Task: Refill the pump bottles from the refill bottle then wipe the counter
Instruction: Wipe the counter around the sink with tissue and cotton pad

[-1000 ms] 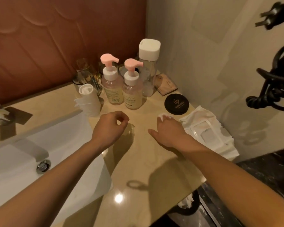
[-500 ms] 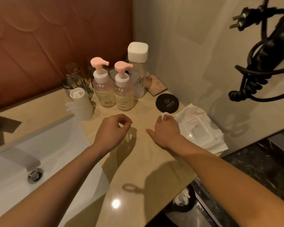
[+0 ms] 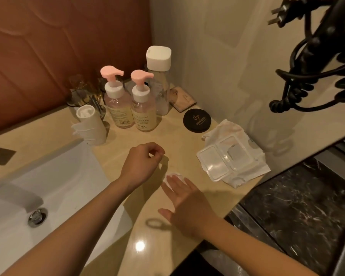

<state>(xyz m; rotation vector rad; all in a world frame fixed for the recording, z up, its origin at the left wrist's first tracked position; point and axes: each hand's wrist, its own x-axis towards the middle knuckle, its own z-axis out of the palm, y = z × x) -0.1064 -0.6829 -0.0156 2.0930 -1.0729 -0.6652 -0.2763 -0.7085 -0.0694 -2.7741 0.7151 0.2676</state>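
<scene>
A round white pad (image 3: 174, 175) is pressed on the glossy tabletop (image 3: 179, 142) by the flat-fingered right hand (image 3: 188, 206); the left hand (image 3: 141, 164) is curled, empty. Pink-topped pump bottles (image 3: 120, 110) and the square-capped refill bottle (image 3: 159, 84) are seen at twelve o'clock.

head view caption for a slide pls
Right hand presses a white pad on the counter; left hand hovers curled, in front of the pump bottles.

Warm, dim light falls from overhead and leaves a small bright glare spot on the glossy counter (image 3: 184, 141) at lower centre. The left hand (image 3: 141, 164) throws a soft shadow just to its right. Wide-angle distortion bows the frame edges and stretches the sink (image 3: 48, 176) at left. Detail is soft and slightly smeared throughout.
</scene>
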